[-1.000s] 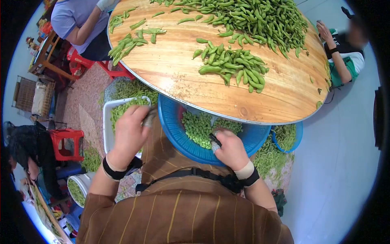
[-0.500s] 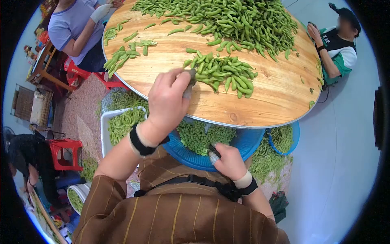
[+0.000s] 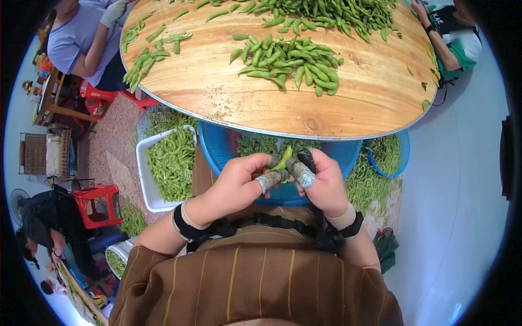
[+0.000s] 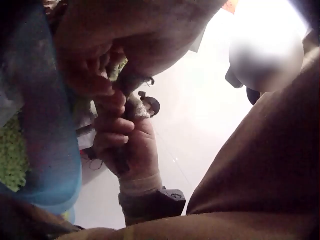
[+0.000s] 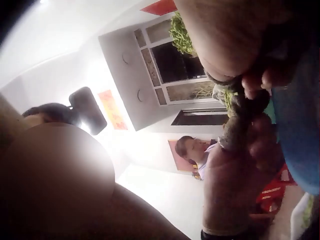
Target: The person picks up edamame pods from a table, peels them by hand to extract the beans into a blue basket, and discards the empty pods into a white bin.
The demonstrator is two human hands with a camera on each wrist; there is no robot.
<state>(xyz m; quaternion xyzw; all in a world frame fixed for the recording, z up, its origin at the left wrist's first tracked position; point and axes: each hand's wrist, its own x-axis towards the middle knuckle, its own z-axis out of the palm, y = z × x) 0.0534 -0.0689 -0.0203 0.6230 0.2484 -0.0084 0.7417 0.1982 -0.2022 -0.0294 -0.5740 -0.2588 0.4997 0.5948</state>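
Note:
A green pod (image 3: 285, 157) is pinched between both hands above the blue basket (image 3: 212, 155), close to the table's near edge. The left hand (image 3: 239, 182) holds it from the left, its thumb wrapped in grey tape. From the right, the right hand (image 3: 325, 182) grips it with a taped thumb and a dark-covered finger. Shelled beans (image 3: 255, 144) lie in the basket, partly hidden by the hands. In the left wrist view, the right hand (image 4: 135, 145) meets the left hand; a bit of green (image 5: 230, 100) shows between the hands in the right wrist view.
A small pile of pods (image 3: 293, 62) lies on the wooden table (image 3: 261, 111), with a larger heap (image 3: 337, 13) behind. At the left stands a white tub (image 3: 155, 201) of pods; at the right, a smaller blue basket (image 3: 403, 155). Other people sit around the table.
The left hand went up to the small pile on the table, then came back down to meet the right hand, now with a pod between them. The head view has shifted.

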